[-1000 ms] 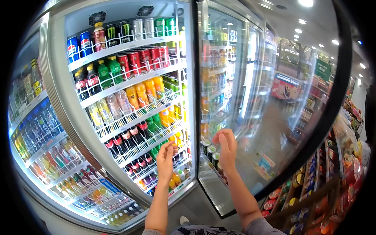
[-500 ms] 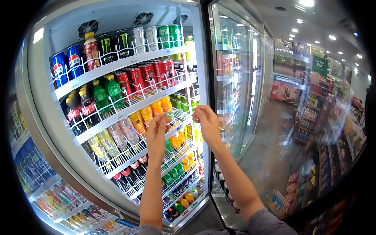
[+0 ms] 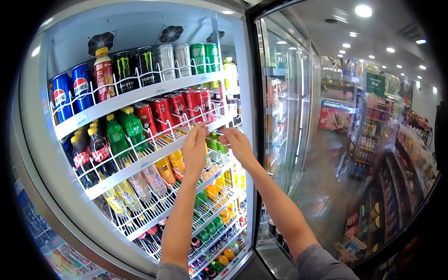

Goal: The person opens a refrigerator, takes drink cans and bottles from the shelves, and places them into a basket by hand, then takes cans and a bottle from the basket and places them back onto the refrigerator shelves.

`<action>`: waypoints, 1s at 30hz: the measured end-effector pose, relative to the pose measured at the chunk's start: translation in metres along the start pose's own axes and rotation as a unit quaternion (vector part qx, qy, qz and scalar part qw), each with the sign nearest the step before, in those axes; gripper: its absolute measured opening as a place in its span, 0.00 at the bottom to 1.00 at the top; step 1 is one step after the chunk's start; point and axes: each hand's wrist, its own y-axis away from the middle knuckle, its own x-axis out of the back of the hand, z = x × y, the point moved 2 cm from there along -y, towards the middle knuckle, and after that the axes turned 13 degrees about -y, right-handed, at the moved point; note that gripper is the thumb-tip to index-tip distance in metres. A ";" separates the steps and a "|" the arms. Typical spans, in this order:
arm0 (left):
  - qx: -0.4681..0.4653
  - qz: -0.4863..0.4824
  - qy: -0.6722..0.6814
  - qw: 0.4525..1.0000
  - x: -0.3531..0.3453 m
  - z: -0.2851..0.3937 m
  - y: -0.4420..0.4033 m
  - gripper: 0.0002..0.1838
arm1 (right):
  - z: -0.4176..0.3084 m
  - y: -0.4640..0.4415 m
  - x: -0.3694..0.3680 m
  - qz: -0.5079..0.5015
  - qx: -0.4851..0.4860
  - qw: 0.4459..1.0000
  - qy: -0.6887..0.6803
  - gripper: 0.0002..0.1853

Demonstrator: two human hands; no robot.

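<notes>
My left hand (image 3: 195,145) is raised in front of the drinks fridge, its fingers stretched upward near the shelf rail (image 3: 217,125) below the red cans (image 3: 178,109). I cannot tell whether they touch the rail. To its right, my right hand (image 3: 237,143) reaches leftward with extended fingers, in front of green-capped bottles (image 3: 215,143). A small gap separates the hands, and nothing shows in either. Orange drink bottles (image 3: 177,163) stand behind my left hand, partly hidden by it. Green soda bottles (image 3: 116,135) and dark cola bottles (image 3: 100,149) stand farther left.
The fridge's glass door (image 3: 284,186) stands open at right, with store shelves visible through it. On the top shelf are blue cans (image 3: 82,88), black cans (image 3: 146,67) and green cans (image 3: 212,58). White wire guards (image 3: 131,79) line the shelf fronts.
Both hands have risen relative to the shelves, from the orange bottles to about the rail under the red cans. My fingers are straighter than before. The view has shifted slightly.
</notes>
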 end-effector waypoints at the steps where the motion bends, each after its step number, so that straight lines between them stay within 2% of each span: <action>1: 0.012 0.024 0.002 1.000 0.001 -0.009 -0.015 0.22 | 0.002 -0.009 -0.002 -0.007 0.012 1.000 0.001 0.17; 2: 0.025 0.049 0.005 0.998 0.002 -0.018 -0.028 0.26 | 0.005 -0.019 -0.003 -0.014 0.023 1.000 0.002 0.17; 3: 0.046 0.053 0.021 0.997 0.003 -0.019 -0.038 0.36 | 0.008 -0.029 -0.004 -0.024 0.007 1.000 -0.010 0.19; 4: 0.042 0.056 0.021 0.997 0.003 -0.022 -0.050 0.36 | 0.009 -0.042 -0.004 -0.027 0.011 1.000 -0.009 0.19; 6: 0.053 0.062 0.055 0.995 0.004 -0.030 -0.075 0.42 | 0.010 -0.068 -0.002 -0.025 -0.014 0.999 -0.034 0.22; 8: 0.044 0.042 0.046 0.997 -0.001 -0.036 -0.097 0.44 | 0.011 -0.091 -0.002 -0.036 0.011 0.999 -0.013 0.24; 10: 0.048 0.034 -0.011 0.998 -0.009 -0.039 -0.118 0.44 | 0.014 -0.117 -0.004 -0.027 0.011 0.999 0.020 0.25; 11: 0.032 0.060 -0.091 0.993 -0.014 -0.054 -0.134 0.44 | 0.024 -0.137 -0.003 -0.031 0.064 0.996 0.054 0.27; 12: 0.086 0.023 -0.168 0.982 -0.014 -0.055 -0.145 0.45 | 0.021 -0.147 -0.006 -0.041 0.049 0.996 0.061 0.29; 14: 0.087 0.009 -0.313 0.946 -0.021 -0.054 -0.158 0.45 | 0.031 -0.172 -0.011 -0.027 0.091 0.991 0.095 0.31; 17: 0.115 -0.002 -0.380 0.918 -0.033 -0.043 -0.161 0.44 | 0.057 -0.204 -0.010 -0.058 0.059 0.994 0.065 0.34; 20: 0.129 -0.022 -0.463 0.877 -0.042 -0.066 -0.171 0.43 | 0.067 -0.207 -0.011 -0.054 0.016 0.998 0.040 0.32; 22: 0.103 0.007 -0.436 0.894 -0.043 -0.071 -0.170 0.44 | 0.084 -0.218 -0.007 -0.074 0.038 0.996 0.022 0.29; 23: 0.158 -0.021 -0.410 0.898 -0.040 -0.067 -0.170 0.44 | 0.093 -0.227 -0.005 -0.113 0.029 0.993 -0.010 0.27; 24: 0.210 -0.049 -0.381 0.899 -0.039 -0.065 -0.171 0.45 | 0.089 -0.225 -0.006 -0.112 0.028 0.993 -0.011 0.27; 27: 0.207 -0.042 -0.367 0.906 -0.038 -0.068 -0.173 0.50 | 0.071 -0.211 -0.004 -0.114 0.007 0.993 0.041 0.26; 29: 0.236 -0.005 -0.348 0.907 -0.039 -0.061 -0.168 0.53 | 0.072 -0.210 -0.005 -0.106 0.017 0.994 -0.005 0.26; 30: 0.242 -0.024 -0.320 0.916 -0.037 -0.052 -0.164 0.53 | 0.075 -0.210 -0.005 -0.106 0.005 0.994 -0.027 0.27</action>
